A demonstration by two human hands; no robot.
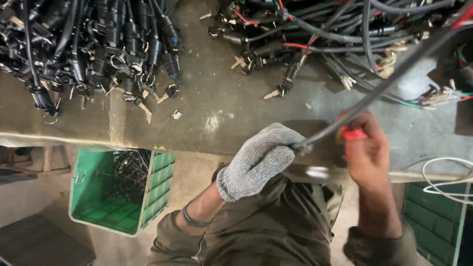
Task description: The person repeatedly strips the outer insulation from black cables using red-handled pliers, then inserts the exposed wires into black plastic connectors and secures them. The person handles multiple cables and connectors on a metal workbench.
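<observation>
My left hand [261, 160], in a grey knitted glove, is closed around the near end of a dark sheathed cable [384, 83] that runs up and to the right across the bench. My bare right hand [367, 148] grips a red-handled tool [352, 134] right beside that cable end; the tool's working tip is hidden by my fingers. Both hands hover over the front edge of the worn metal workbench [217, 123].
A heap of black key switches with keys [103, 49] lies at the back left. Tangled cable harnesses [335, 34] with coloured wire ends fill the back right. A green crate [118, 197] with dark parts stands on the floor left; another green crate [433, 216] and white wire [446, 183] sit right.
</observation>
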